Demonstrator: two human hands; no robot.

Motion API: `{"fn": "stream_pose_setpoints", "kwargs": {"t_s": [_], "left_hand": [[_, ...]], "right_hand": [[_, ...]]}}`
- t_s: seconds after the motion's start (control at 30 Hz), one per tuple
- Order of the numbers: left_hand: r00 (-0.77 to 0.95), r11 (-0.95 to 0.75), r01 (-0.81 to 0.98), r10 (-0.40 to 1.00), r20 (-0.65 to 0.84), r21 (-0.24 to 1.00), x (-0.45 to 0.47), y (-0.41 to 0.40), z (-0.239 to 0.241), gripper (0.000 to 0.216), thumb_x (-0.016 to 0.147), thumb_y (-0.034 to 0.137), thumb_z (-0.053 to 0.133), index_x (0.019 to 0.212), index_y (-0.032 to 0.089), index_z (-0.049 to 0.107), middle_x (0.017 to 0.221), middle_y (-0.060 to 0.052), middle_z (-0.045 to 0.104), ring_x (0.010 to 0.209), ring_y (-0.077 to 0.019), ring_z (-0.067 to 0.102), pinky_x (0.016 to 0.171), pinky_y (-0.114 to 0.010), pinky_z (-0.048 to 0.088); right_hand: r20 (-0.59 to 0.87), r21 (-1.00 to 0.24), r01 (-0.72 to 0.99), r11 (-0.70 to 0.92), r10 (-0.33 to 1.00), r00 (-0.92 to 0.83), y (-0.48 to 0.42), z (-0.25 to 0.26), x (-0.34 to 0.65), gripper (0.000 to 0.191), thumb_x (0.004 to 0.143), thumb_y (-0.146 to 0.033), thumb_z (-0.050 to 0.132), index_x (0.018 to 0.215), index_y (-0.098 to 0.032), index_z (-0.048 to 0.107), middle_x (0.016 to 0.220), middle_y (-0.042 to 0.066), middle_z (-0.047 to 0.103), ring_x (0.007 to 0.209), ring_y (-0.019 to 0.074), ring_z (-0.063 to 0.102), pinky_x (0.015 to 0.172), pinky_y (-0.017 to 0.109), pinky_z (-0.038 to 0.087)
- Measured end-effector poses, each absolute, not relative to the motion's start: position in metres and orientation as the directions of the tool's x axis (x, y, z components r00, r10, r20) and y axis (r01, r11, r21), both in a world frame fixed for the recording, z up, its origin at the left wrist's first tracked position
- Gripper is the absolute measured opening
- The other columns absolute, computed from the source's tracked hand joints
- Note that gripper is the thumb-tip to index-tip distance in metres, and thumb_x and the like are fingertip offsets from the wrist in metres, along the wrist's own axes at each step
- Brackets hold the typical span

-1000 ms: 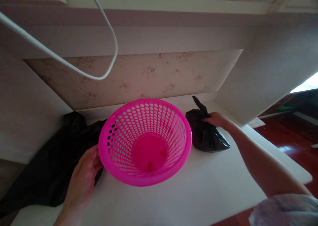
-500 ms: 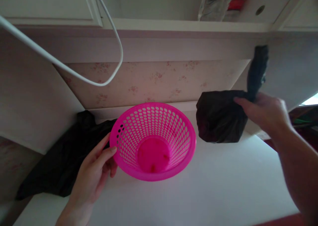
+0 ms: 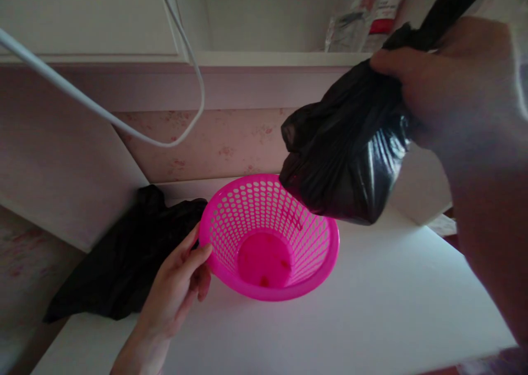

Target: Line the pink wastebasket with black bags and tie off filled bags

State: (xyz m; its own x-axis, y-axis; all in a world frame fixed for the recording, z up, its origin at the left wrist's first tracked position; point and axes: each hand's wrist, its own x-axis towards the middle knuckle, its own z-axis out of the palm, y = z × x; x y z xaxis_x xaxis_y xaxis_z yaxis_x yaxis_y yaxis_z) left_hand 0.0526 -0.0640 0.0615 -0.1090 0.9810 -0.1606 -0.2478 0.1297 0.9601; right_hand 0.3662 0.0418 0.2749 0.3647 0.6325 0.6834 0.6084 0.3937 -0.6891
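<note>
A bright pink perforated plastic basket (image 3: 264, 226) rests tilted on the white tabletop (image 3: 350, 320). My left hand (image 3: 179, 284) grips its left rim, thumb on the edge and fingers curled under. Close to the camera at the upper right, my right hand (image 3: 449, 83) is closed around the gathered neck of a full black plastic bag (image 3: 346, 144). The bag hangs in the air above the basket's right side, not touching it.
A second crumpled black bag (image 3: 124, 254) lies on the table left of the basket. A white cable (image 3: 124, 125) loops down in front of the floral wall. Packets (image 3: 363, 17) stand on a shelf above. The table's front edge runs along the bottom.
My right hand has lifted the black bag off the table, up and toward the camera, over the basket's right side. The left hand keeps its hold on the basket rim.
</note>
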Motion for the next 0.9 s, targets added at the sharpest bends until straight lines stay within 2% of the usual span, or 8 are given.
{"fn": "stream_pose_setpoints", "kwargs": {"t_s": [0.1, 0.2, 0.3, 0.4, 0.5, 0.63, 0.77, 0.9], "left_hand": [[-0.085, 0.128, -0.239, 0.985, -0.152, 0.963, 0.054, -0.067, 0.062, 0.082, 0.079, 0.044, 0.085, 0.151, 0.023, 0.054, 0.058, 0.007, 0.053, 0.040, -0.0063, 0.039, 0.033, -0.015, 0.034], [-0.077, 0.115, -0.230, 0.988, -0.136, 0.966, 0.053, -0.070, 0.059, 0.080, 0.081, 0.046, 0.083, 0.153, 0.025, 0.053, 0.060, 0.007, 0.052, 0.044, -0.0065, 0.039, 0.036, -0.015, 0.034], [-0.091, 0.103, -0.207, 0.988, -0.124, 0.973, 0.052, -0.071, 0.055, 0.084, 0.082, 0.049, 0.082, 0.155, 0.024, 0.049, 0.060, 0.008, 0.051, 0.046, -0.0078, 0.041, 0.039, -0.017, 0.035], [-0.198, 0.039, -0.163, 0.978, -0.072, 0.986, 0.051, -0.068, 0.050, 0.083, 0.082, 0.050, 0.081, 0.153, 0.025, 0.047, 0.062, 0.009, 0.052, 0.046, -0.0089, 0.043, 0.041, -0.018, 0.035], [-0.366, -0.109, -0.063, 0.927, 0.079, 0.992, 0.047, -0.066, 0.053, 0.058, 0.082, 0.045, 0.081, 0.133, 0.028, 0.059, 0.069, 0.008, 0.055, 0.049, -0.0085, 0.042, 0.042, -0.018, 0.031], [-0.429, -0.216, 0.184, 0.860, 0.276, 0.959, 0.044, -0.067, 0.075, 0.031, 0.084, 0.039, 0.079, 0.111, 0.028, 0.070, 0.078, 0.003, 0.062, 0.060, -0.0129, 0.050, 0.054, -0.023, 0.042], [-0.273, -0.282, 0.444, 0.862, 0.428, 0.851, 0.054, -0.064, 0.107, 0.020, 0.083, 0.038, 0.078, 0.099, 0.026, 0.076, 0.087, -0.002, 0.069, 0.075, -0.0207, 0.062, 0.070, -0.030, 0.051], [0.107, -0.490, 0.610, 0.829, 0.548, 0.623, 0.071, -0.041, 0.131, 0.016, 0.092, 0.035, 0.069, 0.102, 0.025, 0.077, 0.100, -0.005, 0.075, 0.089, -0.0233, 0.069, 0.084, -0.033, 0.054]], "right_hand": [[0.670, -0.728, 0.427, 0.536, 0.689, 0.278, 0.045, 0.266, 0.342, 0.014, 0.081, -0.019, 0.076, 0.087, -0.007, 0.073, 0.070, 0.001, 0.066, 0.062, 0.0113, 0.066, 0.051, 0.021, 0.048], [0.663, -0.733, 0.351, 0.583, 0.728, 0.173, 0.050, 0.249, 0.326, 0.012, 0.085, -0.017, 0.072, 0.083, -0.006, 0.069, 0.064, -0.003, 0.061, 0.056, 0.0083, 0.062, 0.055, 0.021, 0.052], [0.666, -0.711, 0.399, 0.579, 0.737, 0.116, 0.051, 0.228, 0.316, 0.019, 0.087, -0.027, 0.072, 0.089, -0.009, 0.072, 0.068, -0.004, 0.064, 0.059, 0.0095, 0.063, 0.058, 0.023, 0.053], [0.681, -0.654, 0.491, 0.576, 0.731, 0.051, 0.045, 0.209, 0.310, 0.023, 0.088, -0.038, 0.072, 0.093, -0.016, 0.074, 0.079, -0.002, 0.070, 0.070, 0.0156, 0.068, 0.064, 0.028, 0.057], [0.675, -0.591, 0.584, 0.557, 0.737, -0.021, 0.031, 0.192, 0.307, 0.022, 0.090, -0.042, 0.070, 0.092, -0.020, 0.071, 0.080, -0.001, 0.070, 0.075, 0.0202, 0.070, 0.067, 0.031, 0.056], [0.587, -0.546, 0.681, 0.488, 0.803, -0.103, 0.013, 0.175, 0.303, 0.021, 0.092, -0.044, 0.063, 0.093, -0.023, 0.068, 0.075, 0.000, 0.069, 0.071, 0.0224, 0.069, 0.063, 0.030, 0.048], [0.469, -0.514, 0.757, 0.403, 0.871, -0.146, 0.005, 0.157, 0.302, 0.027, 0.094, -0.047, 0.057, 0.102, -0.024, 0.066, 0.072, 0.002, 0.069, 0.068, 0.0238, 0.068, 0.060, 0.030, 0.042], [0.351, -0.493, 0.789, 0.366, 0.914, -0.205, 0.002, 0.138, 0.301, 0.029, 0.094, -0.048, 0.055, 0.104, -0.022, 0.065, 0.078, 0.005, 0.073, 0.070, 0.0248, 0.069, 0.058, 0.031, 0.036]]}}
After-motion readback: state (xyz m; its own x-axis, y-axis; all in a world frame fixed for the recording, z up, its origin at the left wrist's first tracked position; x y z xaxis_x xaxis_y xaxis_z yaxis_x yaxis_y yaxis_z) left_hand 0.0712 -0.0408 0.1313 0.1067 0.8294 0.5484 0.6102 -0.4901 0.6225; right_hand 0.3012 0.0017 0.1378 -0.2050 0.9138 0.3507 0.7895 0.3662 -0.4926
